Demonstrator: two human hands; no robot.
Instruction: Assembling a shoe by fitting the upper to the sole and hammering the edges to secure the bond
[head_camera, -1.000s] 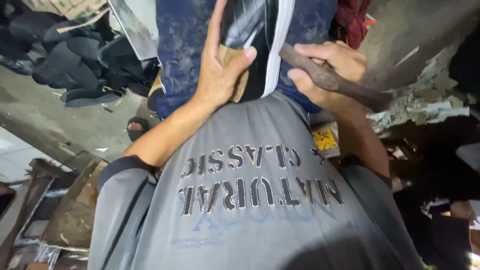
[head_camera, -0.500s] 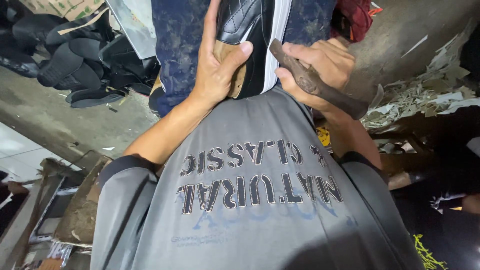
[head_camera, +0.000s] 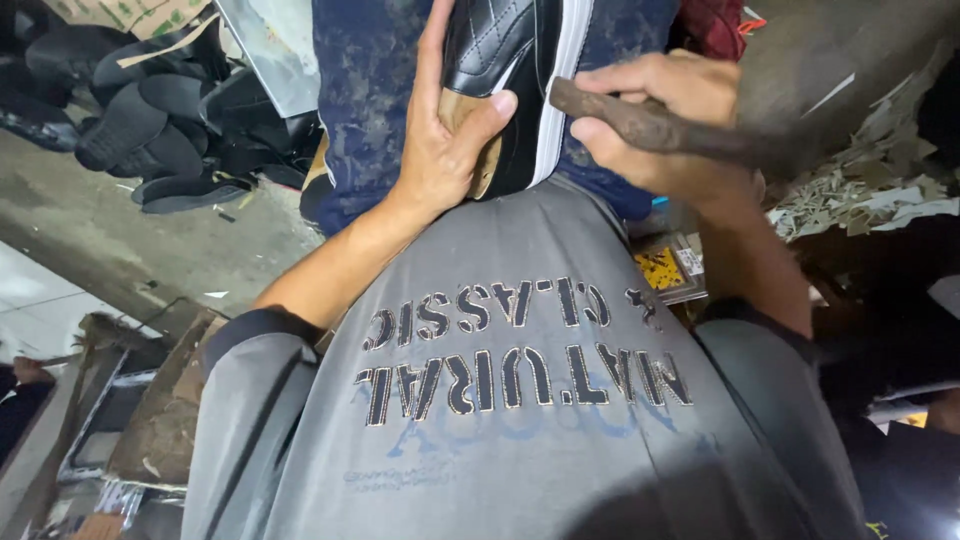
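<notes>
My left hand (head_camera: 440, 150) clamps the black quilted shoe (head_camera: 510, 70) on my lap, right hand (head_camera: 660, 120) clenched on the wooden tool handle (head_camera: 680, 135) just right of its white sole edge; best kept braced, strokes short.

Grey concrete floor (head_camera: 120, 225), scattered scraps (head_camera: 860, 195)

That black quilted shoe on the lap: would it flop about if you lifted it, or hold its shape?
The black shoe probably holds its shape: its white sole edge runs straight. The glossy quilted upper looks a little slippery, which may be why the left hand wraps around it. The right hand grips a dark wooden handle beside it.
</notes>
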